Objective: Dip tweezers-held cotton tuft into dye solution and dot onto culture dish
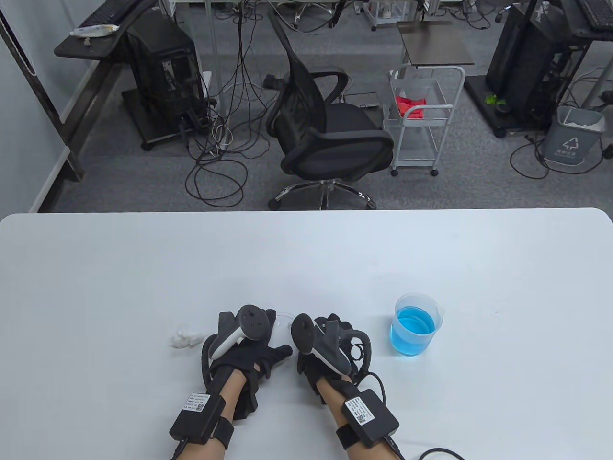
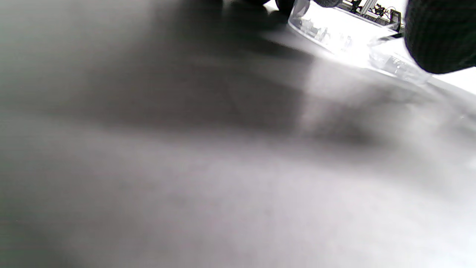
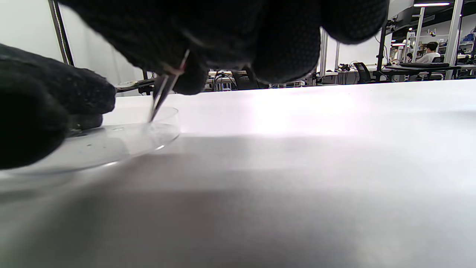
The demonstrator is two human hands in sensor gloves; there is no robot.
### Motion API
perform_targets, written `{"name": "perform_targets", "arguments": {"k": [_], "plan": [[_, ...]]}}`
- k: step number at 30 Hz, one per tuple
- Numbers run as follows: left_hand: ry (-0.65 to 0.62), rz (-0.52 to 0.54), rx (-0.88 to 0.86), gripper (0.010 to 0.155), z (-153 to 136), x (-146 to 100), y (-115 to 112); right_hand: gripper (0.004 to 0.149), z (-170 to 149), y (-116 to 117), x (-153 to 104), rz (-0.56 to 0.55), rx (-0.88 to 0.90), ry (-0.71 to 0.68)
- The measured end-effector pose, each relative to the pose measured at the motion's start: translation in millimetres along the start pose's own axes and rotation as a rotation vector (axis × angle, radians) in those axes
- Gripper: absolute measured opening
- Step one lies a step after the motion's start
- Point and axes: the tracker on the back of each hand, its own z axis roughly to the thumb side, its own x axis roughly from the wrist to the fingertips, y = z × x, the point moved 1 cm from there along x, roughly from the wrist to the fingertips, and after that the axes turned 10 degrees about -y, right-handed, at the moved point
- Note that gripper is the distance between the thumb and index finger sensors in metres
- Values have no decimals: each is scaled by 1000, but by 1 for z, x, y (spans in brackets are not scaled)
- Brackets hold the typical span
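Tweezers [image 3: 163,93], pinched in right hand [image 1: 330,342] fingers, point steeply down into culture dish [image 3: 111,145]; left hand [image 1: 249,345] steadies its rim, grip unclear.

Overhead table view; both wrist views low, sharing the dish [image 3: 111,143].

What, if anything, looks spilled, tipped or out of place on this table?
Nothing stands out. The beaker of blue dye stands upright with no spill visible, and loose cotton lies beside the left hand.
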Motion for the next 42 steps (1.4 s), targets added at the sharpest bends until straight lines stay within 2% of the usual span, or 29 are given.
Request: {"name": "perform_targets", "arguments": {"k": [42], "plan": [[0,0,0,94,0,1,0,32,-2,2,0,6,2,-3]]}}
